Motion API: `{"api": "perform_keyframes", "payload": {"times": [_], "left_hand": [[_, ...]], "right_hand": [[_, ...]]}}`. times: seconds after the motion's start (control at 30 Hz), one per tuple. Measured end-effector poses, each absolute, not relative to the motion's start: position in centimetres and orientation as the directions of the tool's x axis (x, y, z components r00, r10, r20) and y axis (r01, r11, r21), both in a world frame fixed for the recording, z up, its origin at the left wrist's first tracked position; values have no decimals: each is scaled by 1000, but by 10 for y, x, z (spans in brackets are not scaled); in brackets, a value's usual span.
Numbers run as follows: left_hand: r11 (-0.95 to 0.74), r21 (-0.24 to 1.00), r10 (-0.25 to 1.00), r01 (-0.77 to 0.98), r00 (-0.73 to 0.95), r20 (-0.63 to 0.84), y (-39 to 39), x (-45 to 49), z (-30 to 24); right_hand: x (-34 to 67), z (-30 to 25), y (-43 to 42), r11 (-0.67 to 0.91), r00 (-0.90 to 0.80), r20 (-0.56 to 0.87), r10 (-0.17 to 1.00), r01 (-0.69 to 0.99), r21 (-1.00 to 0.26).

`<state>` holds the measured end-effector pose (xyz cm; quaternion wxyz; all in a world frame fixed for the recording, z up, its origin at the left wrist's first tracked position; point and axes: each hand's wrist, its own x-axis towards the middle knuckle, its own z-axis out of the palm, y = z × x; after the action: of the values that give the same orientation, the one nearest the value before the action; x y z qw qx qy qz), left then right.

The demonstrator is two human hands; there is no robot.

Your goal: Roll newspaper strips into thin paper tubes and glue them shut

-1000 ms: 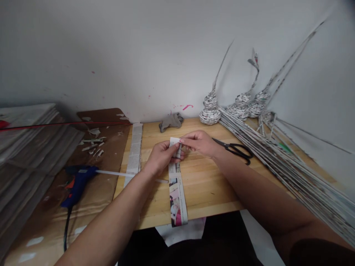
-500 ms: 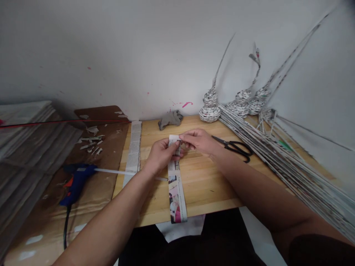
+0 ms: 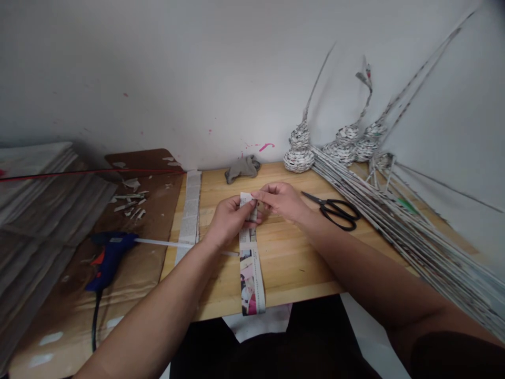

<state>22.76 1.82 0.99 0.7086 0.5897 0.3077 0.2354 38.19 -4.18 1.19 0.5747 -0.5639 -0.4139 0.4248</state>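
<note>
Head view: a worker's two hands are holding a newspaper strip (image 3: 251, 284) to the left of a pair of black scissors (image 3: 324, 202), which are lying on a wooden table (image 3: 292, 273). The left hand (image 3: 229, 218) is clasping the strip's upper part, its thumb pressing on the printed face and its fingers supporting from behind; the right hand (image 3: 282, 200), nearer the scissors, is appearing to pinch the upper corner between thumb and forefinger. The strip's lower length is trailing toward the table's near edge. Judging by its look, the paper is offering almost no weight, bending readily along its length, probably being stiffer where layers are overlapping, and risking creases or tears under a sharp pull; its flat faces and edges are suiting a light fingertip pinch. Farther left of the scissors, flat paper strips (image 3: 191, 202) and a blue glue gun (image 3: 112, 258) are lying; right of the scissors, a bundle of paper rods (image 3: 366, 202) is slanting toward the viewer; behind them, a woven paper form (image 3: 299, 152) is standing.
</note>
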Motion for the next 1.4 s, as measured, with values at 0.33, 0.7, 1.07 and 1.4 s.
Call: {"api": "perform_keyframes", "payload": {"times": [0.33, 0.7, 1.07, 1.4], "left_hand": [[356, 934, 666, -28, 709, -232, 22, 226, 16], [175, 985, 715, 2, 687, -129, 20, 228, 11], [182, 983, 682, -14, 722, -117, 20, 228, 7], [178, 984, 686, -17, 719, -111, 20, 228, 7]], "right_hand": [[393, 10, -42, 32, 103, 32, 994, 4, -999], [389, 12, -43, 66, 144, 73, 987, 47, -997], [392, 12, -42, 41, 218, 83, 972, 192, -981], [388, 13, -43, 16, 240, 38, 970, 92, -996]]}}
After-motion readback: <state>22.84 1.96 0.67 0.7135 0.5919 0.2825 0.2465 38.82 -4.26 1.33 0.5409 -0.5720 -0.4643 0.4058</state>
